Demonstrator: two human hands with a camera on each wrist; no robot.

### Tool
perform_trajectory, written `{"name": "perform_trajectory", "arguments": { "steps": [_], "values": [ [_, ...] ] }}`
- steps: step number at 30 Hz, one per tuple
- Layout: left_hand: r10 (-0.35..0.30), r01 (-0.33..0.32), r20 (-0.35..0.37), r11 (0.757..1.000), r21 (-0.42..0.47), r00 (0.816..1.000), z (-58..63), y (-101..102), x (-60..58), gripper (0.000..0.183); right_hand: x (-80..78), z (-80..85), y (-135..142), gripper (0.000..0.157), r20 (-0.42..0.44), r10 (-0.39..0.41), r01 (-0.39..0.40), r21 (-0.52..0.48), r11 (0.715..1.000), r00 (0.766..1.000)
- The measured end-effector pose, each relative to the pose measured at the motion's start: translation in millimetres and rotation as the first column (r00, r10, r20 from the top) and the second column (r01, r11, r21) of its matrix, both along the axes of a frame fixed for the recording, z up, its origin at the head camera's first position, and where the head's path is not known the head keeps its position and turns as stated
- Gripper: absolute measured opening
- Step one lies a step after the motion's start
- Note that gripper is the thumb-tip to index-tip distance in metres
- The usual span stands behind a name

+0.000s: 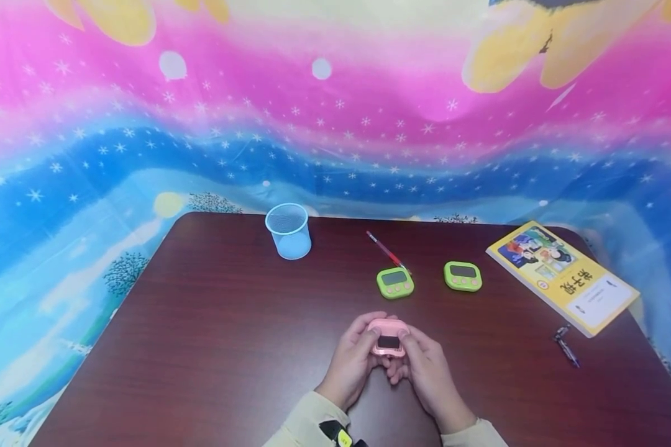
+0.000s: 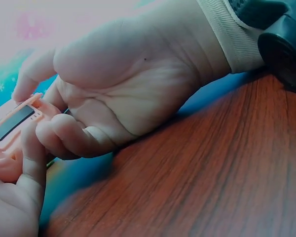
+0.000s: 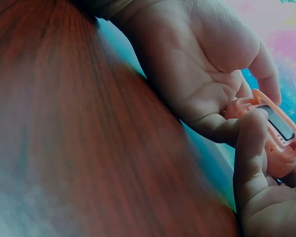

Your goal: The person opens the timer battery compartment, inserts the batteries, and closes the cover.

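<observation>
Both hands hold a pink digital timer (image 1: 388, 326) above the near part of the table, its dark screen facing up. My left hand (image 1: 351, 359) grips the left side, thumb on the front face and fingers behind. On the opposite side my right hand (image 1: 429, 366) holds it the same way, thumb beside the screen. From below, the left wrist view shows the back of the timer (image 2: 5, 165) with a dark strip and small holes. Fingers of both hands meet under its edge. Just beyond the hands lies a green timer (image 1: 395, 284), and a second green timer (image 1: 463, 277) is to its right.
A light blue mesh pen cup (image 1: 292, 239) stands at the back of the brown table (image 1: 201, 347). A red pen-like stick (image 1: 387, 250) lies behind the nearer green timer. At right are a yellow book (image 1: 565, 279) and a pen (image 1: 566, 347). Patterned cloth (image 1: 335, 124) hangs behind.
</observation>
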State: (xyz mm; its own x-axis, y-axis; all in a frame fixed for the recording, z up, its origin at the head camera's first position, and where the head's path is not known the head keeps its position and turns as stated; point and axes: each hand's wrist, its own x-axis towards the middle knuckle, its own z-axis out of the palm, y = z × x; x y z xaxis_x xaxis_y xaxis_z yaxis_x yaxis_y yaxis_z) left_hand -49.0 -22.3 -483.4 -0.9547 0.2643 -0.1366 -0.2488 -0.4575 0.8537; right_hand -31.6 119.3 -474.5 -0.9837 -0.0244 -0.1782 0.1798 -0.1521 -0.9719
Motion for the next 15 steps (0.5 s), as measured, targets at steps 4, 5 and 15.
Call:
{"name": "perform_trajectory", "arguments": {
  "steps": [4, 5, 15],
  "values": [
    [0.025, -0.027, 0.060, 0.999, 0.040, 0.998, -0.1, -4, -0.4, 0.033, 0.1, 1.0, 1, 0.037, -0.015, 0.033, -0.033, 0.024, 0.999, 0.999],
    [0.035, -0.039, 0.080, 0.998, 0.049, 0.996, -0.1, -6, -1.0, 0.031, -0.2, 0.7, 2, 0.038, -0.028, 0.052, -0.051, 0.032, 0.998, 0.998],
    [0.021, -0.062, 0.206, 0.979, 0.195, 0.978, -1.1, -20, -7.1, 0.023, -3.0, -7.1, 9, 0.078, -0.287, 0.230, -0.193, 0.152, 0.969, 0.930]
  ]
}}
